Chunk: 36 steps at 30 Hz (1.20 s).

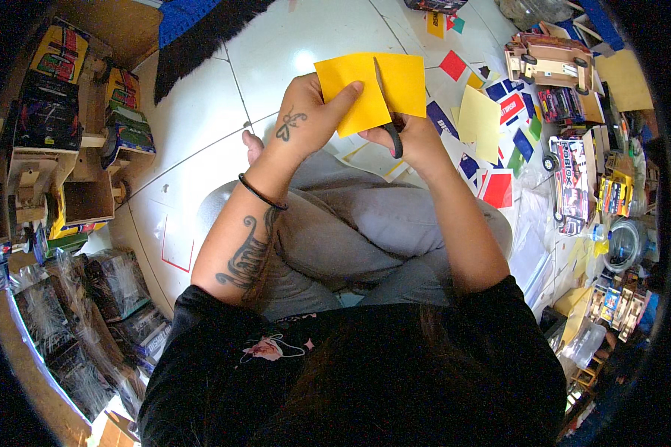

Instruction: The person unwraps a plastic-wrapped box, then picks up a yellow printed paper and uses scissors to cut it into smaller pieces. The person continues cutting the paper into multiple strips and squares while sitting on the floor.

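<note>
Black-sleeved forearms rise to twelve o'clock, where the left hand (302,123) pinches a square orange paper sheet (370,86) and the right hand (417,138), closed on black-handled scissors (388,112), should cut slowly while the sheet stays taut.

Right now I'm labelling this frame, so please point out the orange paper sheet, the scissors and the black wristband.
orange paper sheet (350,82): head view, on its left half.
scissors (392,138): head view, on the black handle.
black wristband (259,194): head view, on the band across the left wrist.
</note>
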Each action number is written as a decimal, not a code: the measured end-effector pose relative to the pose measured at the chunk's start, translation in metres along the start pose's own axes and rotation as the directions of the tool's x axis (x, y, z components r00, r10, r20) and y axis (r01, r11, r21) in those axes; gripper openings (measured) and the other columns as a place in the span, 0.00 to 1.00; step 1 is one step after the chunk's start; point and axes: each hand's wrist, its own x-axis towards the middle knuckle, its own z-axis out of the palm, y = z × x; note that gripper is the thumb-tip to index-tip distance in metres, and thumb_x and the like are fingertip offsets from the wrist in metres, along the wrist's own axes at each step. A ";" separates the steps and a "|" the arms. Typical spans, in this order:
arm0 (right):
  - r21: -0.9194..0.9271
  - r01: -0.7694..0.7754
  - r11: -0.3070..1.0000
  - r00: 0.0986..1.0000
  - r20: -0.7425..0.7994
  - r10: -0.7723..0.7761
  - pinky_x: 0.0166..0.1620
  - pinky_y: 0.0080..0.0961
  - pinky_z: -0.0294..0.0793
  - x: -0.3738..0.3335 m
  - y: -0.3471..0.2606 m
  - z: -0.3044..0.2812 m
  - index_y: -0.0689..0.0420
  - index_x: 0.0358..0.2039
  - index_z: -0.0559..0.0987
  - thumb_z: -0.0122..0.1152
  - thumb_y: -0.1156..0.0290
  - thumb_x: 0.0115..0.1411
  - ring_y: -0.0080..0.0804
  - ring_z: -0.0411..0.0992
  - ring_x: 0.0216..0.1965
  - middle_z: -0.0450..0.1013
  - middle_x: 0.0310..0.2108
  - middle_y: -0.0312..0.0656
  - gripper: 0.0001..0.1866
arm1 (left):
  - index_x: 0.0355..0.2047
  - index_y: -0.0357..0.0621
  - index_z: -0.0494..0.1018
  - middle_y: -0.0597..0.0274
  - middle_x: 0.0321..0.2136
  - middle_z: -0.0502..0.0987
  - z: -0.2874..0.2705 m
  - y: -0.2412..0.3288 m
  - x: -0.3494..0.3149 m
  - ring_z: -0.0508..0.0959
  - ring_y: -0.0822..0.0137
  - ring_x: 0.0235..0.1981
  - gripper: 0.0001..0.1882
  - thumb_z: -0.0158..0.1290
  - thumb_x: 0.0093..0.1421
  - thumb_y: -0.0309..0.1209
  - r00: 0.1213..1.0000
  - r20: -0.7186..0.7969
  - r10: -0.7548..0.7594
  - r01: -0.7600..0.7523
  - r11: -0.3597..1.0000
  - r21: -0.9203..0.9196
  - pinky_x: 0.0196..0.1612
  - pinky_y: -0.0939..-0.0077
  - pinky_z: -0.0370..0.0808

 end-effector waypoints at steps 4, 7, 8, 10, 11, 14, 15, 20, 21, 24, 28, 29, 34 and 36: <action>0.038 -0.020 0.999 1.000 0.007 0.020 0.31 0.21 0.68 0.001 0.004 0.000 0.55 0.37 0.78 0.71 0.60 0.39 0.23 0.71 0.25 0.75 0.25 0.36 0.24 | 0.32 0.30 0.74 0.58 0.24 0.78 -0.001 0.001 0.000 0.76 0.73 0.23 0.13 0.51 0.57 0.33 1.000 -0.006 -0.014 0.014 1.000 0.020 0.26 0.80 0.72; 0.061 0.002 0.998 1.000 0.014 -0.003 0.29 0.19 0.67 0.003 0.006 0.000 0.55 0.37 0.78 0.71 0.61 0.39 0.21 0.70 0.23 0.75 0.23 0.36 0.23 | 0.32 0.30 0.74 0.58 0.24 0.78 -0.001 0.002 0.000 0.76 0.73 0.23 0.13 0.51 0.57 0.32 1.000 0.000 -0.009 0.009 0.999 0.037 0.26 0.80 0.72; 0.035 0.000 0.999 1.000 0.016 -0.001 0.28 0.19 0.67 0.004 0.006 -0.001 0.56 0.37 0.78 0.71 0.61 0.39 0.21 0.70 0.22 0.74 0.23 0.35 0.23 | 0.33 0.31 0.74 0.58 0.25 0.78 -0.001 0.003 0.000 0.77 0.73 0.24 0.13 0.52 0.57 0.33 1.000 0.010 -0.018 0.017 0.999 0.033 0.28 0.80 0.72; 0.004 -0.028 1.000 0.999 0.025 0.028 0.28 0.19 0.66 0.004 0.006 -0.002 0.56 0.36 0.78 0.72 0.61 0.38 0.21 0.69 0.22 0.74 0.23 0.36 0.23 | 0.35 0.32 0.74 0.58 0.29 0.78 -0.002 0.004 -0.001 0.77 0.74 0.27 0.13 0.53 0.58 0.33 0.999 0.028 -0.047 0.046 0.999 0.023 0.31 0.82 0.73; -0.002 -0.055 0.998 0.998 0.033 0.055 0.28 0.19 0.67 0.003 0.007 -0.002 0.56 0.36 0.78 0.72 0.61 0.38 0.21 0.70 0.22 0.74 0.23 0.36 0.23 | 0.35 0.32 0.74 0.59 0.29 0.78 -0.002 0.004 -0.001 0.77 0.74 0.27 0.13 0.53 0.58 0.33 0.998 0.030 -0.052 0.051 0.998 0.029 0.31 0.82 0.73; 0.048 -0.054 0.997 0.998 0.036 0.052 0.31 0.21 0.69 0.003 0.007 -0.002 0.56 0.37 0.78 0.72 0.61 0.38 0.23 0.72 0.25 0.75 0.25 0.37 0.24 | 0.34 0.32 0.74 0.59 0.28 0.78 -0.003 0.003 -0.001 0.77 0.74 0.27 0.13 0.52 0.58 0.33 0.998 0.044 -0.033 0.031 0.999 0.042 0.30 0.82 0.73; 0.076 -0.040 0.996 0.999 0.033 0.038 0.32 0.21 0.70 0.003 0.006 -0.002 0.56 0.37 0.78 0.72 0.61 0.38 0.24 0.72 0.26 0.76 0.26 0.38 0.24 | 0.34 0.32 0.74 0.60 0.28 0.78 -0.003 0.003 0.000 0.77 0.74 0.27 0.13 0.52 0.58 0.33 0.998 0.055 -0.026 0.023 0.998 0.055 0.30 0.82 0.73; 0.040 0.015 0.999 1.000 0.021 -0.016 0.39 0.25 0.71 0.004 0.005 -0.003 0.57 0.38 0.77 0.71 0.60 0.38 0.30 0.75 0.33 0.77 0.31 0.40 0.25 | 0.33 0.33 0.74 0.61 0.27 0.78 -0.003 0.002 -0.001 0.77 0.75 0.26 0.12 0.52 0.58 0.32 0.996 0.088 -0.016 0.001 0.986 0.167 0.30 0.82 0.73; 0.054 0.013 0.998 0.999 0.031 -0.015 0.40 0.25 0.71 0.003 0.005 -0.004 0.57 0.38 0.77 0.71 0.60 0.38 0.30 0.75 0.34 0.77 0.32 0.40 0.26 | 0.33 0.33 0.74 0.61 0.27 0.78 -0.002 0.002 -0.001 0.77 0.76 0.26 0.12 0.52 0.58 0.32 0.996 0.088 -0.002 -0.012 0.987 0.161 0.30 0.82 0.73; 0.012 -0.005 1.000 0.999 0.031 0.004 0.39 0.25 0.71 0.003 0.004 -0.006 0.57 0.38 0.77 0.71 0.60 0.38 0.30 0.75 0.33 0.76 0.31 0.40 0.26 | 0.33 0.33 0.74 0.61 0.27 0.78 -0.002 0.003 -0.002 0.76 0.76 0.26 0.12 0.52 0.58 0.33 0.996 0.086 0.006 -0.020 0.986 0.164 0.29 0.82 0.73; 0.023 -0.062 0.998 0.998 0.025 0.061 0.37 0.24 0.72 0.001 0.001 -0.006 0.58 0.38 0.77 0.71 0.61 0.38 0.28 0.75 0.32 0.76 0.30 0.40 0.25 | 0.33 0.33 0.74 0.61 0.27 0.78 -0.003 0.003 -0.001 0.76 0.76 0.26 0.12 0.52 0.58 0.32 0.996 0.090 0.002 -0.019 0.981 0.192 0.29 0.82 0.73; 0.035 -0.053 0.998 0.998 0.026 0.052 0.36 0.23 0.72 0.001 0.000 -0.006 0.58 0.38 0.77 0.71 0.61 0.38 0.28 0.75 0.31 0.76 0.30 0.40 0.25 | 0.33 0.33 0.74 0.61 0.27 0.78 -0.003 0.002 -0.001 0.76 0.76 0.26 0.12 0.52 0.58 0.32 0.996 0.089 -0.004 -0.012 0.983 0.184 0.29 0.82 0.73; 0.039 -0.027 0.999 0.999 0.018 0.026 0.27 0.14 0.66 -0.001 -0.007 -0.004 0.59 0.35 0.77 0.67 0.70 0.41 0.18 0.69 0.22 0.73 0.23 0.33 0.18 | 0.33 0.33 0.74 0.61 0.27 0.78 -0.002 0.001 -0.001 0.77 0.75 0.26 0.12 0.52 0.58 0.32 0.996 0.087 0.007 -0.019 0.990 0.142 0.29 0.82 0.73; 0.065 -0.005 0.998 1.000 0.019 0.004 0.26 0.14 0.66 -0.002 -0.009 -0.004 0.59 0.34 0.77 0.67 0.70 0.41 0.17 0.68 0.21 0.73 0.22 0.33 0.17 | 0.33 0.33 0.74 0.61 0.27 0.78 -0.002 0.001 -0.001 0.77 0.75 0.26 0.12 0.52 0.58 0.32 0.996 0.084 -0.002 -0.010 0.989 0.148 0.29 0.82 0.73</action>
